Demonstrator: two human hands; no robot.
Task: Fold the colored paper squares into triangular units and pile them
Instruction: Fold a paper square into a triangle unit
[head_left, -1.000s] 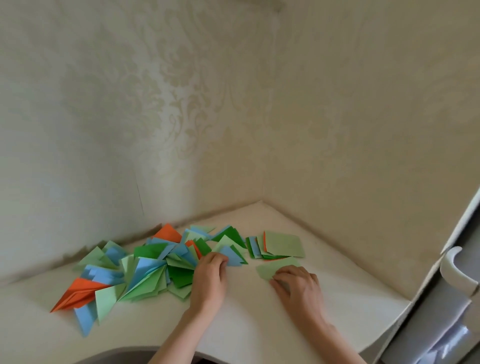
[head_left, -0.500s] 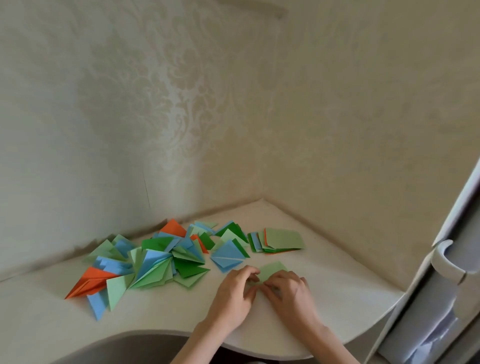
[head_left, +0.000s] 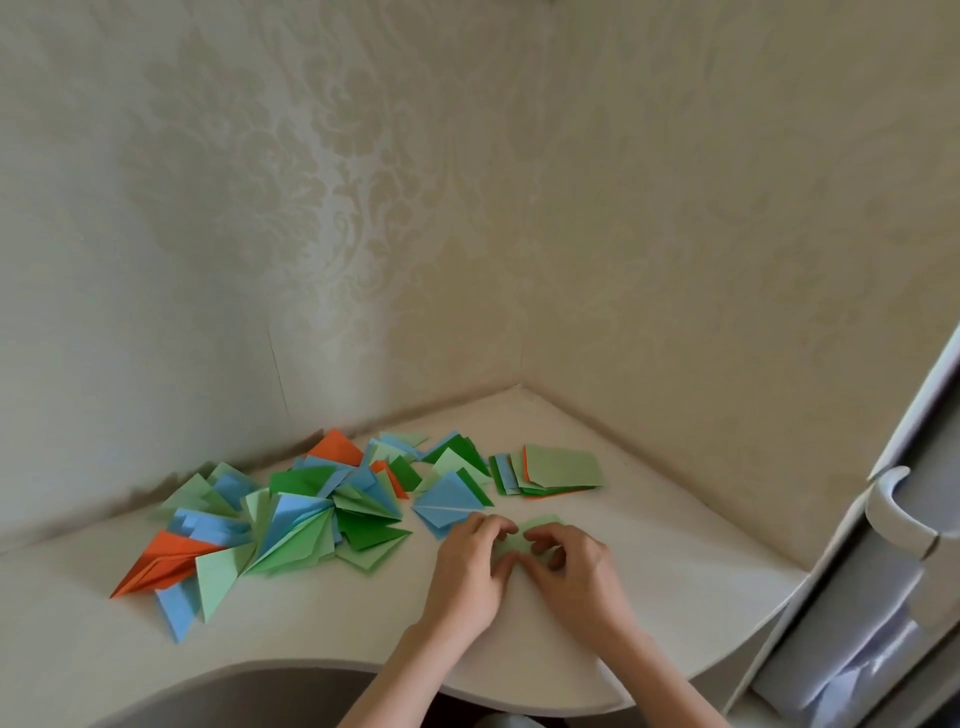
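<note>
Paper in work: a light green paper square, thin and matte, lies on the smooth white desk between your hands, mostly covered.
Left hand: your left hand curls its fingertips onto the sheet's left edge, pinching it.
Right hand: your right hand bends its fingers over the right side, gripping the same sheet.
Folded pile: sharp-creased triangular units in orange, blue and green sprawl to the left.
Unfolded stack: flat squares sit behind your hands.
</note>
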